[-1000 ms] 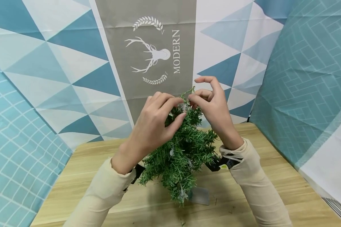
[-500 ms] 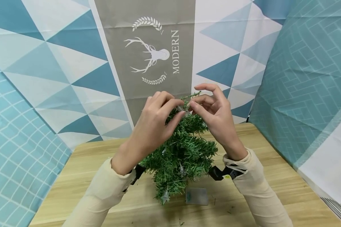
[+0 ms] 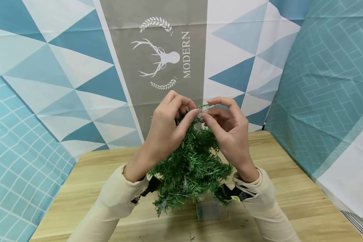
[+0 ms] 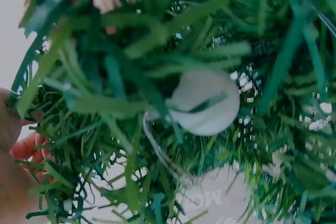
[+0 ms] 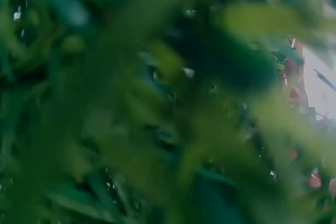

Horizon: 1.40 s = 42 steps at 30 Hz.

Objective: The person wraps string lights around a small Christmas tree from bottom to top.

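Observation:
A small artificial Christmas tree point(image 3: 193, 164) stands on the table. At its top, my left hand point(image 3: 169, 124) pinches a small silvery, clear snowflake-like ornament point(image 3: 200, 117) between thumb and fingers. My right hand point(image 3: 230, 129) meets it from the other side, thumb and fingertips pinching the ornament's right edge. A green branch tip point(image 3: 206, 106) pokes out between the two hands. Inside the foliage, the left wrist view has a white round piece point(image 4: 206, 102) with a thin clear wire point(image 4: 157, 148). Blurred needles point(image 5: 157, 108) fill most of the right wrist view.
A flat clear plastic box point(image 3: 208, 211) lies on the wooden table point(image 3: 109, 201) in front of the tree. Green needle scraps lie near it. Patterned cloth point(image 3: 157, 101) hangs behind, and more cloth walls stand left and right.
The tree has tilted and turned, its lower branches shifting left. My right hand has come down slightly, and my left fingers have closed in at the ornament, nearer the right fingertips.

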Each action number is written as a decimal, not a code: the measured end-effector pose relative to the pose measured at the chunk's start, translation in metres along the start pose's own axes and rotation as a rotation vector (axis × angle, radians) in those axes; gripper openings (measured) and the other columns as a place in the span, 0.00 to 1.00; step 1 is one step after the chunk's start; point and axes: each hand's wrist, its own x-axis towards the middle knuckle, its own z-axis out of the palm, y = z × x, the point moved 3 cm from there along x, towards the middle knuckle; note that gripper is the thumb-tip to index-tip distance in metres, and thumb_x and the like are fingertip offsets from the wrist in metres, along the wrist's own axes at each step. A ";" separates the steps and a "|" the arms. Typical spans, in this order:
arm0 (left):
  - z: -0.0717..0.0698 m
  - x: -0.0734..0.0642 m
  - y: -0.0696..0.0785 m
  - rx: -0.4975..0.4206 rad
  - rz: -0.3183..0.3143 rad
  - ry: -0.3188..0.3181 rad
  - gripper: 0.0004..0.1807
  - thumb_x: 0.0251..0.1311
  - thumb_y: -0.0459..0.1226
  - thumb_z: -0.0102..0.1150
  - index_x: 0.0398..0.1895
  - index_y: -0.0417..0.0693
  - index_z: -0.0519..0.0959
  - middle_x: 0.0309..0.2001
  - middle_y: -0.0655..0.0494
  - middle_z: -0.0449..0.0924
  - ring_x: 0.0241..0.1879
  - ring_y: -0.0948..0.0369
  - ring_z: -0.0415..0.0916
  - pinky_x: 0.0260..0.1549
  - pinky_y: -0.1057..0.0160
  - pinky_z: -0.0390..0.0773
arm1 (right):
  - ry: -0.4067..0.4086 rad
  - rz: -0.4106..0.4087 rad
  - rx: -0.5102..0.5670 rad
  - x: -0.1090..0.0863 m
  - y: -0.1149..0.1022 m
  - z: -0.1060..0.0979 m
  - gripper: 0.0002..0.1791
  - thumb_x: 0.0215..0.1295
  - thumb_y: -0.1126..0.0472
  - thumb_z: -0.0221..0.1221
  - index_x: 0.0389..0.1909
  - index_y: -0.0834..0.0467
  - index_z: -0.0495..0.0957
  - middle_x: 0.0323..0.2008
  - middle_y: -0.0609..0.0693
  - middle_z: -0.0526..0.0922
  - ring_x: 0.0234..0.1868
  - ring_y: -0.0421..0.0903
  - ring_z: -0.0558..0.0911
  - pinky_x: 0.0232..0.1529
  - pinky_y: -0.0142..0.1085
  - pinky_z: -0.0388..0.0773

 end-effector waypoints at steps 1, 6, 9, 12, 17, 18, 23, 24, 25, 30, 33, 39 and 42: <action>0.000 0.000 0.001 -0.002 -0.001 0.010 0.06 0.58 0.38 0.55 0.30 0.44 0.75 0.27 0.55 0.63 0.24 0.65 0.60 0.24 0.69 0.64 | 0.006 -0.016 -0.013 0.000 -0.002 0.000 0.16 0.55 0.80 0.52 0.46 0.76 0.65 0.28 0.67 0.77 0.28 0.49 0.79 0.30 0.36 0.76; 0.000 0.002 0.002 -0.014 0.003 0.045 0.06 0.59 0.36 0.54 0.30 0.42 0.72 0.26 0.55 0.63 0.23 0.65 0.59 0.21 0.70 0.64 | 0.021 -0.060 -0.075 -0.004 -0.006 0.003 0.15 0.53 0.81 0.52 0.44 0.77 0.66 0.28 0.66 0.77 0.29 0.52 0.79 0.30 0.34 0.75; 0.001 0.002 0.002 0.006 0.034 0.015 0.05 0.58 0.35 0.55 0.30 0.43 0.74 0.26 0.55 0.64 0.23 0.65 0.60 0.22 0.70 0.63 | 0.046 -0.075 -0.103 -0.005 -0.008 0.004 0.15 0.53 0.81 0.53 0.44 0.77 0.66 0.29 0.66 0.78 0.30 0.52 0.79 0.33 0.35 0.75; 0.001 0.001 0.002 0.034 0.065 -0.025 0.03 0.58 0.35 0.55 0.30 0.44 0.76 0.27 0.55 0.65 0.25 0.65 0.61 0.25 0.70 0.65 | 0.065 -0.100 -0.150 -0.006 -0.011 0.003 0.15 0.54 0.80 0.53 0.44 0.77 0.66 0.28 0.65 0.79 0.30 0.51 0.79 0.36 0.37 0.76; -0.002 0.002 0.008 0.212 0.170 -0.110 0.06 0.59 0.35 0.53 0.32 0.46 0.80 0.32 0.54 0.66 0.29 0.61 0.61 0.31 0.65 0.62 | 0.079 -0.136 -0.280 -0.008 -0.008 -0.002 0.14 0.57 0.73 0.55 0.45 0.70 0.70 0.28 0.56 0.81 0.28 0.43 0.77 0.32 0.34 0.74; -0.003 0.003 0.010 0.254 0.197 -0.133 0.07 0.59 0.35 0.53 0.33 0.47 0.81 0.33 0.54 0.67 0.31 0.60 0.61 0.31 0.64 0.61 | 0.091 -0.143 -0.322 -0.008 -0.005 -0.004 0.15 0.57 0.71 0.56 0.46 0.67 0.70 0.27 0.54 0.81 0.27 0.41 0.76 0.31 0.33 0.72; -0.004 0.003 0.017 0.335 0.246 -0.244 0.07 0.57 0.36 0.52 0.34 0.48 0.81 0.46 0.49 0.68 0.44 0.54 0.62 0.42 0.57 0.63 | 0.151 -0.151 -0.472 -0.008 0.011 -0.015 0.16 0.57 0.62 0.59 0.47 0.60 0.72 0.20 0.47 0.76 0.21 0.38 0.72 0.26 0.31 0.68; -0.004 0.003 0.017 0.322 0.234 -0.260 0.08 0.56 0.36 0.53 0.35 0.48 0.80 0.48 0.49 0.68 0.47 0.54 0.62 0.45 0.56 0.63 | 0.154 -0.147 -0.480 -0.009 0.014 -0.017 0.17 0.57 0.62 0.59 0.47 0.60 0.72 0.20 0.47 0.76 0.21 0.38 0.71 0.26 0.30 0.68; -0.003 0.002 0.017 0.307 0.221 -0.267 0.08 0.56 0.37 0.53 0.37 0.48 0.80 0.50 0.48 0.68 0.49 0.53 0.62 0.47 0.55 0.64 | 0.150 -0.140 -0.472 -0.009 0.015 -0.018 0.17 0.57 0.61 0.59 0.47 0.60 0.72 0.19 0.46 0.75 0.20 0.37 0.70 0.25 0.30 0.68; -0.004 -0.007 0.019 0.240 0.173 -0.260 0.14 0.57 0.38 0.54 0.47 0.47 0.75 0.52 0.50 0.68 0.53 0.55 0.62 0.51 0.56 0.64 | 0.121 -0.110 -0.422 -0.016 0.017 -0.021 0.17 0.59 0.63 0.56 0.50 0.59 0.70 0.21 0.46 0.76 0.20 0.37 0.71 0.25 0.30 0.67; -0.009 -0.011 0.024 0.209 0.161 -0.219 0.18 0.57 0.36 0.54 0.52 0.46 0.72 0.53 0.50 0.68 0.55 0.55 0.62 0.55 0.57 0.62 | 0.120 -0.101 -0.393 -0.021 0.014 -0.024 0.18 0.60 0.64 0.54 0.52 0.60 0.69 0.22 0.47 0.76 0.22 0.39 0.72 0.26 0.30 0.68; -0.027 -0.027 0.036 0.119 0.113 -0.126 0.19 0.54 0.31 0.55 0.52 0.40 0.71 0.53 0.46 0.68 0.56 0.53 0.62 0.57 0.58 0.61 | 0.134 -0.097 -0.379 -0.032 0.006 -0.036 0.17 0.60 0.67 0.53 0.51 0.63 0.69 0.23 0.52 0.77 0.25 0.40 0.74 0.29 0.30 0.70; -0.034 -0.037 0.037 0.101 0.082 -0.106 0.21 0.53 0.29 0.55 0.52 0.37 0.69 0.54 0.45 0.67 0.56 0.51 0.61 0.57 0.57 0.61 | 0.147 -0.124 -0.382 -0.037 0.004 -0.044 0.16 0.59 0.69 0.53 0.49 0.67 0.70 0.23 0.54 0.77 0.26 0.42 0.75 0.30 0.29 0.70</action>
